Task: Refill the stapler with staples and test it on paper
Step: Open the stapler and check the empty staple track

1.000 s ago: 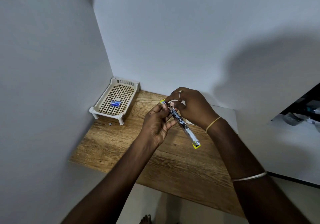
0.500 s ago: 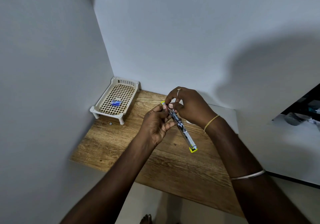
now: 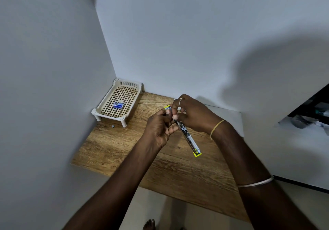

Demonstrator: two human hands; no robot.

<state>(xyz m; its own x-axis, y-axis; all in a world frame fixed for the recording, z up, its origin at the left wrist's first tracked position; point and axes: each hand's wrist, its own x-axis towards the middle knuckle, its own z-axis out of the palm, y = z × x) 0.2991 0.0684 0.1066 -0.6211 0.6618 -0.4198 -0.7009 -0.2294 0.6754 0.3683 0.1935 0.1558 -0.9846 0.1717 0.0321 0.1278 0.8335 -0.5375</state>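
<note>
Stapler: a slim metal stapler with yellow-green plastic ends (image 3: 187, 135) is held in the air above the wood-grain worktop (image 3: 124, 149). It is swung open into one long strip that slants from its far end down to its near end, which sticks out free of both hands.
Left hand: the left hand (image 3: 160, 128) is at the stapler's far end, on its left side, with the fingers curled round the metal and the thumb up against the yellow-green tip.
Right hand: the right hand (image 3: 194, 114) is at the same far end from the right, with its thumb and fingers pinching the strip.
Hands together: both are clamped on the stapler and their fingertips touch. Whether any staples sit between them cannot be told.
Paper: a white sheet of paper (image 3: 231, 121) lies flat on the worktop to the right of the stapler, partly under the right wrist.
Tray: a cream plastic lattice tray on short legs (image 3: 131, 84) stands well to the left of the stapler.
Box: a small blue box (image 3: 118, 105) lies on the tray's lattice floor.
Scrap: a tiny grey bit (image 3: 112, 126) lies on the worktop left of the stapler, just in front of the tray.
</note>
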